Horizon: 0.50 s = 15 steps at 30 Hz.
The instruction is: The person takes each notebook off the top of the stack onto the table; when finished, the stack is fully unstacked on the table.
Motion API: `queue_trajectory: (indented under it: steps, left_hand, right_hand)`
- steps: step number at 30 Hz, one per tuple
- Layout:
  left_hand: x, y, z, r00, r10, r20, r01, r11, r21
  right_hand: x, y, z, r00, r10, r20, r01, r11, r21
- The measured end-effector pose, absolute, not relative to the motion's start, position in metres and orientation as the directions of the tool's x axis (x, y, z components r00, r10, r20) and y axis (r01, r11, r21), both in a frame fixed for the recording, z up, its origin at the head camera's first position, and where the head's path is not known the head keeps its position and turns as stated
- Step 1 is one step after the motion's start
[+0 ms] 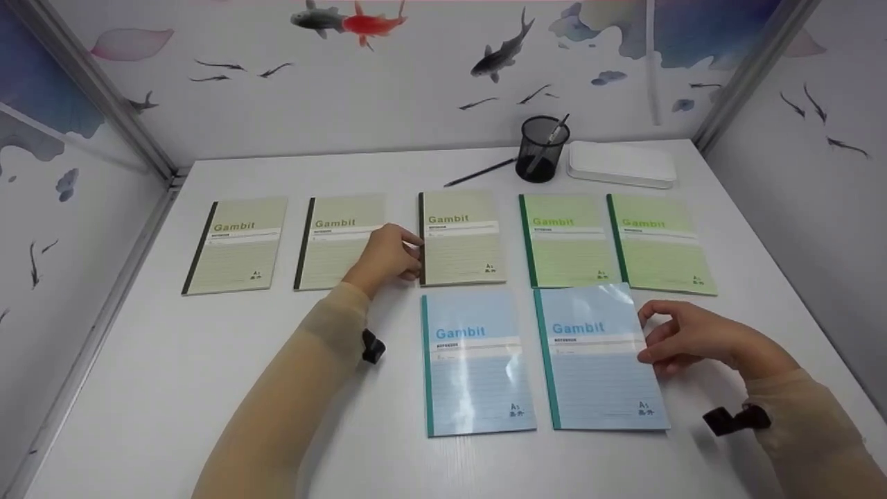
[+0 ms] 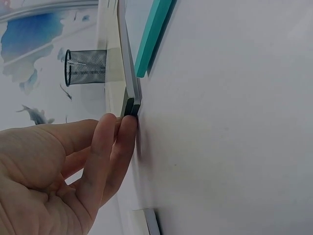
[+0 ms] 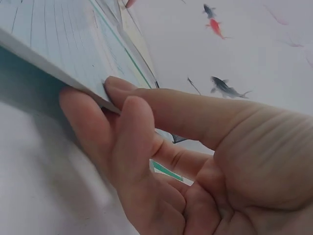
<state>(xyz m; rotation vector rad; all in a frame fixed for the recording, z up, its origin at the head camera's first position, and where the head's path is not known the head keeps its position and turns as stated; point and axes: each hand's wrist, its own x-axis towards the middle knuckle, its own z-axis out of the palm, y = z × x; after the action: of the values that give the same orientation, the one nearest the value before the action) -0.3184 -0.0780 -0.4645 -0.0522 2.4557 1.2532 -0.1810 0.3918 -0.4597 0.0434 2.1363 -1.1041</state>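
In the head view my left hand (image 1: 389, 255) reaches over the right part of a beige notebook (image 1: 332, 256). Its fingertips touch the dark spine of the beige notebook to its right (image 1: 463, 249); up close, the fingers (image 2: 128, 129) meet the spine's corner. My right hand (image 1: 700, 336) pinches the right edge of a blue notebook (image 1: 603, 378), thumb (image 3: 122, 90) on the cover and fingers beneath. That edge is raised off the table in the right wrist view. Another blue notebook (image 1: 478, 388) lies flat to its left.
A third beige notebook (image 1: 232, 256) lies at the far left. Two green notebooks (image 1: 565, 253) lie at right in the back row. Behind them stand a black mesh pen cup (image 1: 537, 166), a dark pen (image 1: 478, 173) and a white box (image 1: 620, 163). Printed panels enclose the table.
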Motion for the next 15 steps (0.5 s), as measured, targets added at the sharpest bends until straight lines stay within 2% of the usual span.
queue_trajectory:
  steps: [6, 15]
  left_hand:
    - [-0.317, -0.078, -0.462, -0.928, 0.134, -0.348, -0.196, 0.618, 0.761]
    - [-0.315, -0.075, -0.458, -0.929, 0.121, -0.350, -0.206, 0.617, 0.759]
  right_hand:
    - [-0.181, 0.385, -0.458, -0.756, -0.238, -0.610, 0.302, 0.700, -0.647]
    - [-0.184, 0.371, -0.455, -0.812, -0.154, -0.563, 0.253, 0.777, -0.577]
